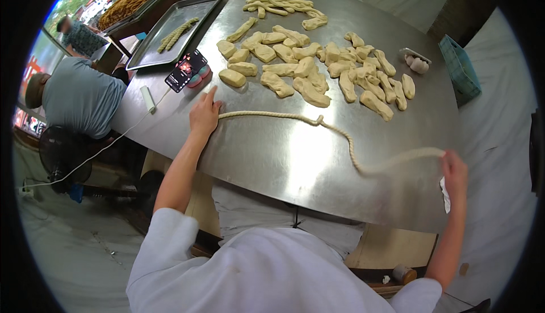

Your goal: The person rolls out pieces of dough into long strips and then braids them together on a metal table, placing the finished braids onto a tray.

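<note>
A long twisted dough rope [272, 115] stretches across the steel table [251, 151], with a small kink near its middle. At its left end my left hand [205, 115] rests on the tabletop and holds that end, its fingers pointing away from me. My right hand [454, 172], partly blurred, grips the other end near the table's right side. There the rope is blurred and appears lifted off the metal. Beyond it lie many loose dough pieces [313, 91], some heaped together. Thin dough strips [276, 4] are piled at the far side.
A metal tray [142, 59] carries twisted dough [176, 35]. A phone [186, 71] leans on a stand beside a white power bank [147, 98] and cable. Eggs [416, 63] sit right, near a teal crate [460, 68]. A seated person [83, 95] is at left, by a fan [64, 157].
</note>
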`<state>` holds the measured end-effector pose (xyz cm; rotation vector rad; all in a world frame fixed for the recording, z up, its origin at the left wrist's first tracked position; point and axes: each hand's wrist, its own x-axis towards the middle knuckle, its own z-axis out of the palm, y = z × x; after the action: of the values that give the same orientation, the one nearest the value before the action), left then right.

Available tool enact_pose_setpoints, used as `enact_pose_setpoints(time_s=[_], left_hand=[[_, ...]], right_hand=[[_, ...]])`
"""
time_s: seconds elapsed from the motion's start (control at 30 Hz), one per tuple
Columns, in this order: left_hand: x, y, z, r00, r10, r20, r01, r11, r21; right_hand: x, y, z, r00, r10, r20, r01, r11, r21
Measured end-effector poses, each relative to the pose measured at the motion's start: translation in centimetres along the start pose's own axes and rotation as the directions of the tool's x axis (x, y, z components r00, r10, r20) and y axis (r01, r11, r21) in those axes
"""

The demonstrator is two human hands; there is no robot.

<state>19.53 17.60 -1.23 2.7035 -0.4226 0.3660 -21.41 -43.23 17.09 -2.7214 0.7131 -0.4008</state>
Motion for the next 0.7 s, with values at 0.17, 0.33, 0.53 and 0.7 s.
enact_pose_setpoints(time_s=[0.17,0.33,0.53,0.7], left_hand=[[-15.8,-2.2,-3.3,0.939,0.339,0.056,-0.339,0.887,0.313],[-8.4,-0.9,-10.5,0.717,0.599,0.357,-0.683,0.708,0.182],[-7.1,-22.0,-11.1,0.975,0.13,-0.18,-0.067,0.945,0.319],[0.9,-8.1,-10.2,0.842,0.424,-0.334,-0.359,0.902,0.24]], right_hand=[[-8.6,0.6,-2.0,0.893,-0.305,0.33,0.364,0.921,-0.136],[-3.7,-2.6,-15.0,0.948,-0.293,0.125,0.257,0.935,0.245],[-13.1,34.0,-9.5,0.747,0.579,0.327,-0.368,0.77,-0.522],[-3.7,25.1,-8.3,0.968,0.184,-0.172,-0.191,0.981,-0.027]])
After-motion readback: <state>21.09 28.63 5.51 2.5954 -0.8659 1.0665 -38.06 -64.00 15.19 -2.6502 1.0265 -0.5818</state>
